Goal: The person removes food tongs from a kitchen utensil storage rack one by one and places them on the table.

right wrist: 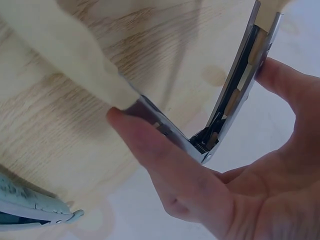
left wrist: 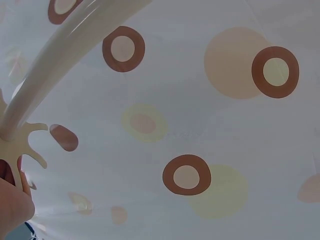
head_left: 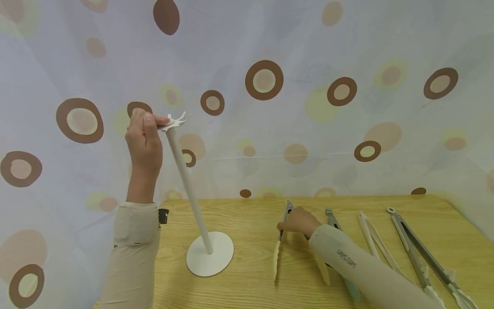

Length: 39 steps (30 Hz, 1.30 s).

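A white stand [head_left: 190, 193] with a slim pole and round base is upright on the table at left of centre in the head view. Its branching hook top [head_left: 177, 122] is pinched between the thumb and fingers of my left hand [head_left: 144, 139]. In the left wrist view, only part of that hand [left wrist: 15, 207] shows below the hooks [left wrist: 27, 142]. My right hand [head_left: 302, 221] grips metal tongs [right wrist: 237, 80] with cream tips, near their hinge end. The arms of the tongs are spread, thumb against one arm, fingers along the other. The cream tips [head_left: 276, 259] point toward me.
Right of the held tongs lie teal-tipped tongs [head_left: 351, 288], partly under my right sleeve, then white tongs [head_left: 380, 242] and larger grey tongs [head_left: 409, 240] with white tips. Behind the wooden table [head_left: 247, 257] hangs a patterned cloth [head_left: 239, 38] with brown rings.
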Available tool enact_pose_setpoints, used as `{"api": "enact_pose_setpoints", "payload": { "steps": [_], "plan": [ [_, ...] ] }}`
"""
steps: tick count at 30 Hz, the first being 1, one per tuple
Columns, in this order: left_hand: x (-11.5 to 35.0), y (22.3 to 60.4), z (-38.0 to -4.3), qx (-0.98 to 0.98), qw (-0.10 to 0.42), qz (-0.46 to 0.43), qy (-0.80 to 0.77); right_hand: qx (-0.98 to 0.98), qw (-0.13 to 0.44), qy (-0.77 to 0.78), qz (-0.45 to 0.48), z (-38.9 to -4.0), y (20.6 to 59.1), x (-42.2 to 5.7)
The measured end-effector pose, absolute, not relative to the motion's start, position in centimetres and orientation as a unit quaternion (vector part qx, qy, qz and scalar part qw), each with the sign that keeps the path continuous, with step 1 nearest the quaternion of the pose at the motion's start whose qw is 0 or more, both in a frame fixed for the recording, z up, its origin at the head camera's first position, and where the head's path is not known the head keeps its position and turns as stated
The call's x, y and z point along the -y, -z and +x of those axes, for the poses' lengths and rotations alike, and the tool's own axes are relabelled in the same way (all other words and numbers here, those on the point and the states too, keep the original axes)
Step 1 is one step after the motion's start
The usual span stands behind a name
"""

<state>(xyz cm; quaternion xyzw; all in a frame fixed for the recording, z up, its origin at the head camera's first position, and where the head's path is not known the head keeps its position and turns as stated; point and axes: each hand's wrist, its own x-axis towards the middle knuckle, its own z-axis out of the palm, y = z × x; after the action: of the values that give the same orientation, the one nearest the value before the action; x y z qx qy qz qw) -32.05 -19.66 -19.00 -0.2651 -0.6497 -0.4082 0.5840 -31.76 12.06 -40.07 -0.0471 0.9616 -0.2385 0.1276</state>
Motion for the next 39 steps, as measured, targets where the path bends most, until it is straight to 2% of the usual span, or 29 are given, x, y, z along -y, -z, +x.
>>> {"api": "enact_pose_setpoints", "payload": {
  "steps": [12, 21, 39],
  "plan": [
    [19.7, 19.1, -32.0, 0.649, 0.581, -0.272, 0.408, -0.972, 0.103, 0.209, -0.03, -33.1, 41.6, -11.8],
    [19.9, 19.1, -32.0, 0.646, 0.585, -0.274, 0.407, -0.975, 0.087, 0.202, -0.02, -32.4, 40.5, -10.9],
    [20.0, 19.1, -31.9, 0.648, 0.583, -0.272, 0.407, -0.984, 0.086, 0.155, -0.019, -32.5, 41.4, -10.0]
  ]
}}
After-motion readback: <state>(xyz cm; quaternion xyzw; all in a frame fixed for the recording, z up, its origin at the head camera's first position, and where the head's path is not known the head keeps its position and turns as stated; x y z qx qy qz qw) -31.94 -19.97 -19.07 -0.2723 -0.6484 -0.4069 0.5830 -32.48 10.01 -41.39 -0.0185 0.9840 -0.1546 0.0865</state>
